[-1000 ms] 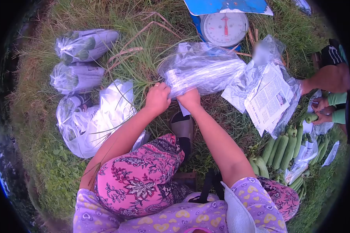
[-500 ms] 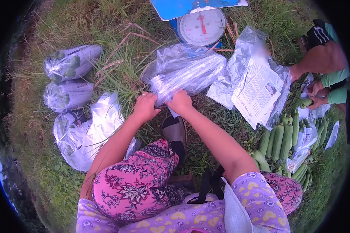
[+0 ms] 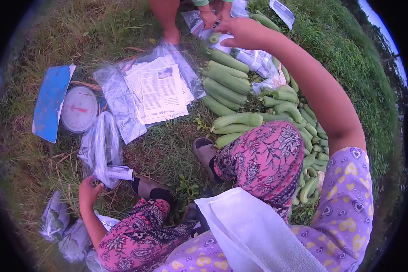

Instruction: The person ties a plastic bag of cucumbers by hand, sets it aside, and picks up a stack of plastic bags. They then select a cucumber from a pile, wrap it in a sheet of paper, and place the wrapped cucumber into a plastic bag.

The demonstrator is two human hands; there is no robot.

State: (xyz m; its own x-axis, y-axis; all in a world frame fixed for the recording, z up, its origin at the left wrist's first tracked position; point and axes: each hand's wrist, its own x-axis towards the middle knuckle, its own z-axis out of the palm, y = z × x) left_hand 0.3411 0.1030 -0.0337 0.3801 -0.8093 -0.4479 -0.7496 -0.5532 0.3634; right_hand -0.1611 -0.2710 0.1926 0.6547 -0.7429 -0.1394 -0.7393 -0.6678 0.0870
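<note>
My left hand (image 3: 90, 192) is closed on the mouth of a clear plastic bag (image 3: 105, 149), which lies on the grass with rolled printed paper (image 3: 121, 172) showing at its opening. My right hand (image 3: 245, 33) is stretched far forward, fingers apart and holding nothing visible. Just beyond its fingertips are another person's hands (image 3: 214, 17), over a long green gourd (image 3: 214, 38) and some plastic. Rows of long green gourds (image 3: 229, 81) lie below my right forearm.
Newspaper sheets (image 3: 161, 90) rest on flattened plastic bags (image 3: 118, 102) ahead. A dial scale (image 3: 79, 109) with a blue pan (image 3: 52, 104) stands at the left. Packed bags (image 3: 55, 216) sit near my left knee. More gourds (image 3: 310, 136) are heaped to the right.
My view has swung to the right. My right hand has let go of the plastic bag and reached out toward the other person's hands. My left hand stays on the bag.
</note>
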